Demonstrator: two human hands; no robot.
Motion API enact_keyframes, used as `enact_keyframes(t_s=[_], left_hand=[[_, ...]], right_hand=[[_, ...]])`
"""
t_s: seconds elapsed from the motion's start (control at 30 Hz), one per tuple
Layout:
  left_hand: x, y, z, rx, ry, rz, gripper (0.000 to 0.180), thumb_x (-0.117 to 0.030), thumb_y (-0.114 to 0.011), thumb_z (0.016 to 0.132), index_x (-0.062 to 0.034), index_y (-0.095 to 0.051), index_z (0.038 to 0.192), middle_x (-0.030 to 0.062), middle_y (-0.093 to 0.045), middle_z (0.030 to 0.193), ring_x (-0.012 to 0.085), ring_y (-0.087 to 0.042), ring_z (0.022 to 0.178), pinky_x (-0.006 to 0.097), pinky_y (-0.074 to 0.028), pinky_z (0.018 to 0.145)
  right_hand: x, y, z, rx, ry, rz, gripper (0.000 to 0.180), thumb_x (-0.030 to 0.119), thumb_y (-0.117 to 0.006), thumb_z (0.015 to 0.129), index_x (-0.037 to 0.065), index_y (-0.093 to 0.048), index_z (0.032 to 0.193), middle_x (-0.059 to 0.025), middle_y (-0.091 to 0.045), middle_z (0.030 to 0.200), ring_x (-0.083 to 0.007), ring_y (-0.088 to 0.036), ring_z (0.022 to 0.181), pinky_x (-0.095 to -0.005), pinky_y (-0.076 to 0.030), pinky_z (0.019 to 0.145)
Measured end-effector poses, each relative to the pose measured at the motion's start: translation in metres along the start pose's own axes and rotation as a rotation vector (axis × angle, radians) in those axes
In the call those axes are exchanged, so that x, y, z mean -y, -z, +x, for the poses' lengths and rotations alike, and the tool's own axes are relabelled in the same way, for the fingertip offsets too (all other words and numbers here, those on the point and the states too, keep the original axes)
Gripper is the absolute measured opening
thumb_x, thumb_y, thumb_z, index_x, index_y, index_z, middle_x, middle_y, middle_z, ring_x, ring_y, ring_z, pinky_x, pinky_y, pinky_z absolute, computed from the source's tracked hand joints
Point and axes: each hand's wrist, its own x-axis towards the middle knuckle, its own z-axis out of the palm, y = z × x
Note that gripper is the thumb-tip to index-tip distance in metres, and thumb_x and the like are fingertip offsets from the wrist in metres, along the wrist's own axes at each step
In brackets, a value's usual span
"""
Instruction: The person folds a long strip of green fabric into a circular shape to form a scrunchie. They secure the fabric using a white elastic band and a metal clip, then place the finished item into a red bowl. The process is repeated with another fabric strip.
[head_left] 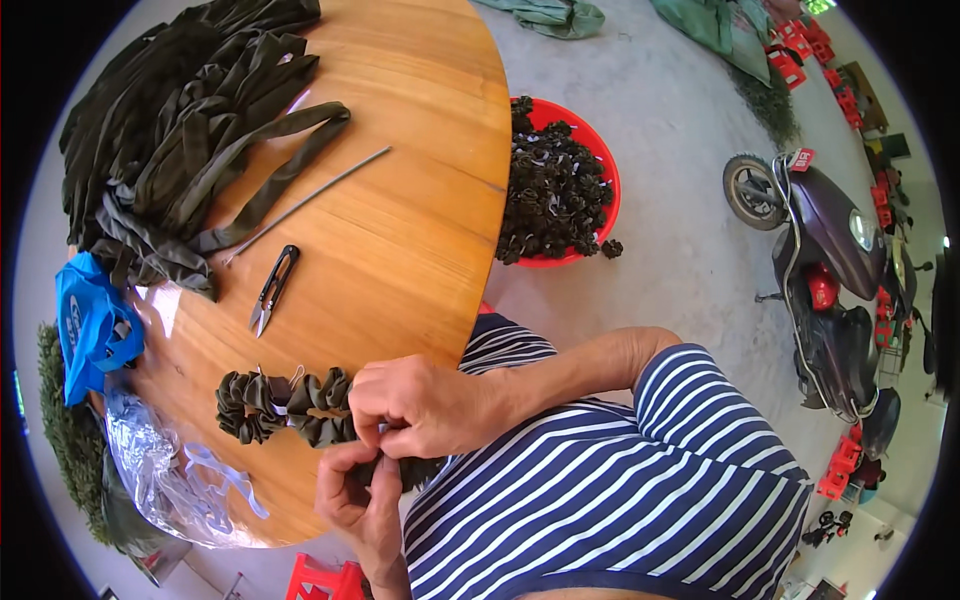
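Observation:
At the table's near edge, my right hand [425, 405] and my left hand [360, 500] meet with fingertips pinched together. Between them is a dark green gathered fabric scrunchie [420, 470], mostly hidden by my fingers and hanging close to my striped shirt. Both hands are closed on it. Just left of my right hand lie finished-looking dark green scrunchies [250, 405], bunched side by side with a pale tag or band among them. Farther up the table are black thread snips [273, 290], blades apart, and a thin metal rod [310, 203].
Dark green fabric strips [190, 130] are heaped on the wooden table [430, 190]. A blue bag [95, 325] and a clear plastic bag [160, 470] with white elastic [225, 475] sit at its left edge. A red basin [612, 190] of scrunchies and a scooter [825, 240] stand on the floor.

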Motion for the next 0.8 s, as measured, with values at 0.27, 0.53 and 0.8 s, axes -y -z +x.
enact_keyframes(t_s=[0.27,0.53,0.8], left_hand=[[0.024,-0.016,0.008,-0.134,-0.281,-0.128,0.017,0.014,-0.054,0.071,0.0018,-0.051,0.082,0.0095,-0.054,0.084,0.0164,-0.052,0.076,0.027,-0.043,0.072],[0.021,-0.014,0.013,-0.188,-0.705,0.316,0.02,0.016,-0.059,0.067,0.0013,-0.054,0.079,0.0149,-0.059,0.082,0.0261,-0.056,0.073,0.032,-0.046,0.065],[0.022,-0.013,0.004,-0.186,-0.408,-0.125,0.027,0.004,-0.062,0.073,0.0025,-0.053,0.099,0.0115,-0.058,0.093,0.0175,-0.054,0.085,0.027,-0.043,0.077]], right_hand=[[0.004,0.006,0.002,0.022,0.18,-0.422,0.015,0.004,-0.06,0.065,0.005,-0.049,0.075,-0.0077,-0.047,0.075,-0.0232,-0.049,0.072,-0.0308,-0.044,0.056],[-0.003,-0.004,0.0,-0.043,0.256,-0.416,0.016,0.003,-0.062,0.063,0.004,-0.055,0.078,-0.0083,-0.049,0.075,-0.0224,-0.052,0.073,-0.0303,-0.046,0.059],[-0.005,-0.006,0.004,-0.177,0.094,-0.206,0.019,-0.007,-0.062,0.071,0.003,-0.057,0.086,-0.0079,-0.055,0.079,-0.0161,-0.055,0.068,-0.0246,-0.045,0.053]])
